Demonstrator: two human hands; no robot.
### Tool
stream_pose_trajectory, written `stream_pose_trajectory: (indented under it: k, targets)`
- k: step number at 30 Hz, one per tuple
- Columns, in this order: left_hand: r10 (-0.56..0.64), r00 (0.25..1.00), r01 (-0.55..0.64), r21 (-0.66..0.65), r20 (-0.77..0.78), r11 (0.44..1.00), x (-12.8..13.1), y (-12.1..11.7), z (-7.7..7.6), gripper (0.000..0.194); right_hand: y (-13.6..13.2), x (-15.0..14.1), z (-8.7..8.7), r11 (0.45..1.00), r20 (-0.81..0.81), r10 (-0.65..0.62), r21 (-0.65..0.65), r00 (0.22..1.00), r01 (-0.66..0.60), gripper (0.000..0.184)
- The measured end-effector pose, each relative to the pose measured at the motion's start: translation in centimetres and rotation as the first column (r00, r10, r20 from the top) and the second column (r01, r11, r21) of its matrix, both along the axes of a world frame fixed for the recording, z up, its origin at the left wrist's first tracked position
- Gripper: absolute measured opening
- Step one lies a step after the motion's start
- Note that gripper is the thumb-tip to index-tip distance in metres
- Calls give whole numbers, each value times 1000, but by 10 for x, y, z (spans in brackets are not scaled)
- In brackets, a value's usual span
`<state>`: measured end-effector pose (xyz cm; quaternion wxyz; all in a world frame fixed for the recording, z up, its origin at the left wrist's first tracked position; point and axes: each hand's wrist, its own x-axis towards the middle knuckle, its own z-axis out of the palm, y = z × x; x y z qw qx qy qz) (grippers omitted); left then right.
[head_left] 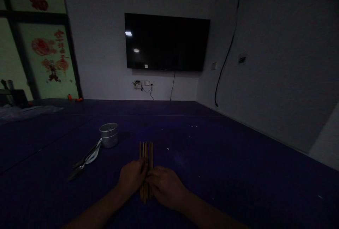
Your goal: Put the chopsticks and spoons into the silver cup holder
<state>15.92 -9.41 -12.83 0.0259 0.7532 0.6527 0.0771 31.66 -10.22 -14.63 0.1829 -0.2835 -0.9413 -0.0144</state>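
1. Sticks (146, 149) lie right of, and nearer than, the metal cup (109, 138) — roughly parallel, though gaps and uneven ends remain.
2. The left hand (134, 173) and right hand (165, 185) touch them — whether gripping, I cannot tell.

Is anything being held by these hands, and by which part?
The left hand and right hand touch the sticks around mid-length; whether they grip them cannot be told.

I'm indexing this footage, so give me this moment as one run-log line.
left hand: over sticks | right hand: at sticks' right edge | metal cup: upright, left of sticks | utensils: beside cup
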Motion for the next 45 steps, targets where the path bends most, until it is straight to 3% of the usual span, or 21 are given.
stream_pose_trajectory:
  k: [45]
  targets:
    - [-19, 1000, 20, 23, -14, 1000, 0, 1, -2, 34, -3, 0, 5, 999, 4, -7, -35, 1000, 8, 24]
